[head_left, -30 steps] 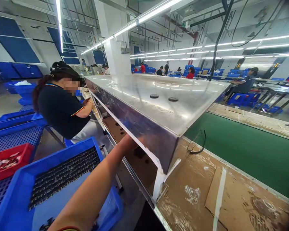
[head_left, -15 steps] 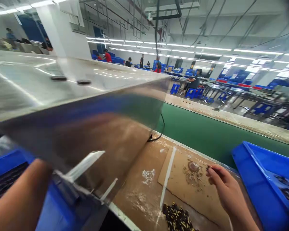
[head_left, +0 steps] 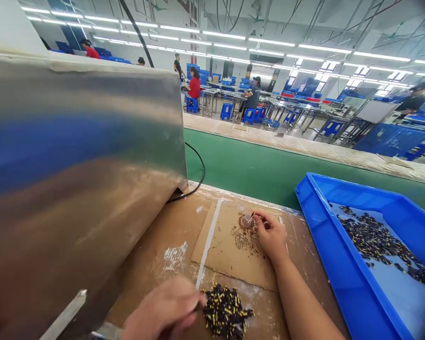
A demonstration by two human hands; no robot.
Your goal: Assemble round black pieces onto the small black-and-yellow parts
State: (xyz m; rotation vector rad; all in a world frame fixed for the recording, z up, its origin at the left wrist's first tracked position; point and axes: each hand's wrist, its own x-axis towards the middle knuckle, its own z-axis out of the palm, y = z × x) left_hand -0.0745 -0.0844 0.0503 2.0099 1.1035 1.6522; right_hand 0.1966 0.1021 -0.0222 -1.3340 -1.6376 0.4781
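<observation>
My right hand (head_left: 272, 233) is over the cardboard sheet (head_left: 230, 255), its thumb and fingers pinched on a small dark piece. The tip of that piece is at a clear round blob (head_left: 247, 220), ringed by a brown stain on the cardboard. My left hand (head_left: 166, 307), smeared by motion, is low in the view beside a pile of small black-and-yellow parts (head_left: 226, 311). Its fingertips come up to the pile's left edge; whether they hold a part cannot be made out. A strip of white tape (head_left: 209, 241) runs along the cardboard's left side.
On the right stands a blue bin (head_left: 340, 274) with many black-and-yellow parts (head_left: 375, 236) on its pale bottom. A large metal box (head_left: 85, 156) fills the left, with a black cable (head_left: 202, 165) at its corner. Behind runs a green belt (head_left: 244, 167). Several people sit or stand farther back.
The view has swung right and down. My left hand has come from the far left bin area to the pile. My right hand has gone to the clear blob with the small piece.
</observation>
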